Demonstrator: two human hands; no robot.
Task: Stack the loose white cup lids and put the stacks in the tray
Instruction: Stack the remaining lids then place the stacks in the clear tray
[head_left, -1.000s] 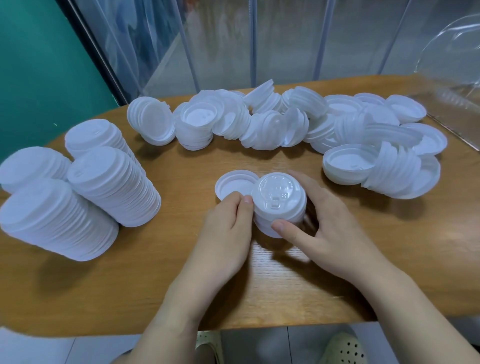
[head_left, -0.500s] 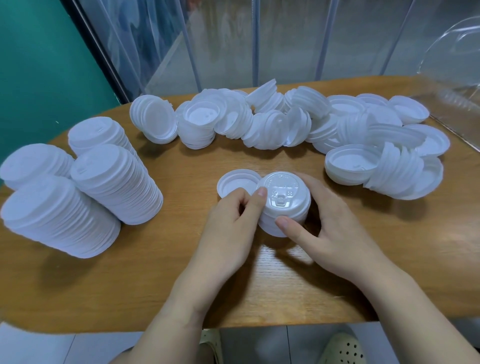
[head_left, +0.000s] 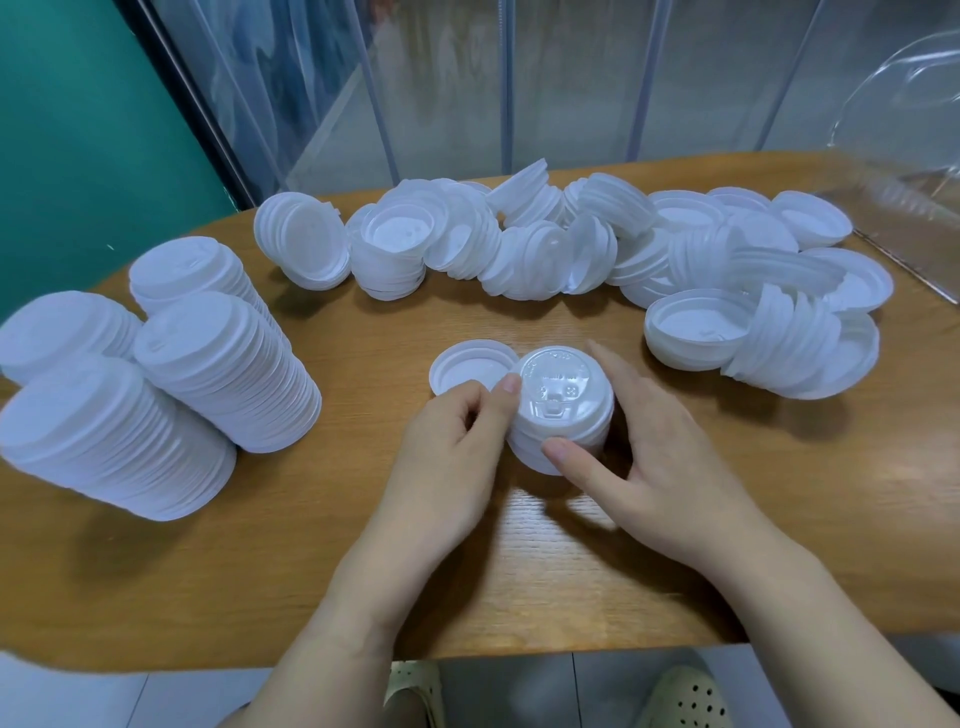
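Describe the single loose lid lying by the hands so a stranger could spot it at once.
On the wooden table, look at the short stack held between both hands. Just behind the left hand lies one lid. It alone lies by itself, hollow side up.

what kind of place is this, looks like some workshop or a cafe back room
Probably a small packing or sorting workstation, not a cafe counter. A rounded wooden table holds four tall stacks of white plastic cup lids and a loose heap of white lids, with clear plastic strip curtains hanging behind.
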